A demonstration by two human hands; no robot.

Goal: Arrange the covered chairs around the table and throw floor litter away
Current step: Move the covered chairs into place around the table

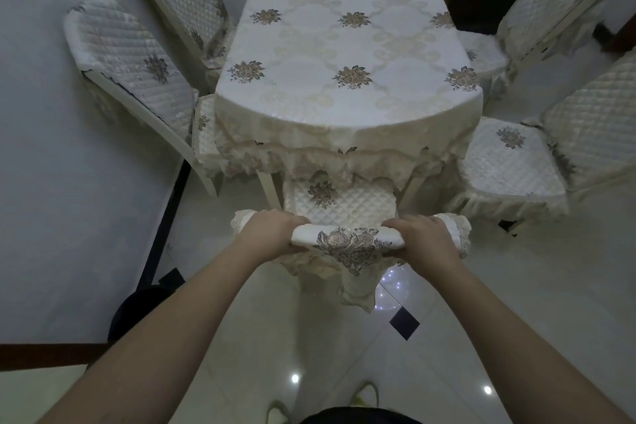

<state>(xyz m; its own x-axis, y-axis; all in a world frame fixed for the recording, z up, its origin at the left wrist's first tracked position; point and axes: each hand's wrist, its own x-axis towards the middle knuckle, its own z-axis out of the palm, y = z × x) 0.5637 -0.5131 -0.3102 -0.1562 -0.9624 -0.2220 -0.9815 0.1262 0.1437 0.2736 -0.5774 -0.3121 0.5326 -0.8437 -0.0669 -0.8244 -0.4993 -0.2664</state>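
A covered chair (347,241) with a cream quilted cover and a flower pattern stands at the near end of the table (347,45), its seat partly under the tablecloth's lace edge. My left hand (272,231) grips the left part of the chair's top rail. My right hand (426,237) grips the right part of the same rail. Two covered chairs (137,58) stand along the table's left side, their seats tucked under the cloth. Two more covered chairs (512,162) stand on the right, angled away, with the nearer seat fully outside the table.
A white wall with a dark skirting board runs along the left. A dark round object (137,310) sits on the floor by the wall at lower left. The glossy tiled floor (516,303) has small black inlays. A dark doorway opens at the upper right.
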